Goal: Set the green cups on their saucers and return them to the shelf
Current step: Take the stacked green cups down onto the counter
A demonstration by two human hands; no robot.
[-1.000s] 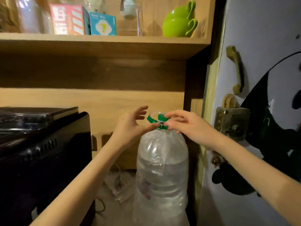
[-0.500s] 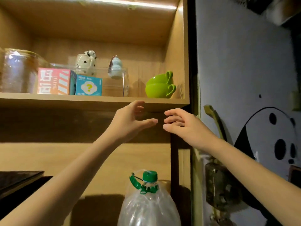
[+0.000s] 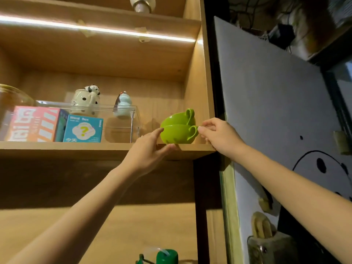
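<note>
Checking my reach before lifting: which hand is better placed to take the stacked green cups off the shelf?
Right hand: its fingertips are at the lower cup's handle. Left hand only steadies the stacked green cups.

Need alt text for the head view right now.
Both hands reach two stacked green cups on a wooden shelf: left hand at the lower cup's side, right hand at its handle.

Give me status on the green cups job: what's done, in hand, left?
Done: nothing yet; the two green cups sit stacked on the shelf, no saucers in view. In hand: the left hand touches the lower cup's side, the right hand pinches at its handle; grip not clearly closed. Left: take them down, seat each on a saucer, reshelve.
</note>
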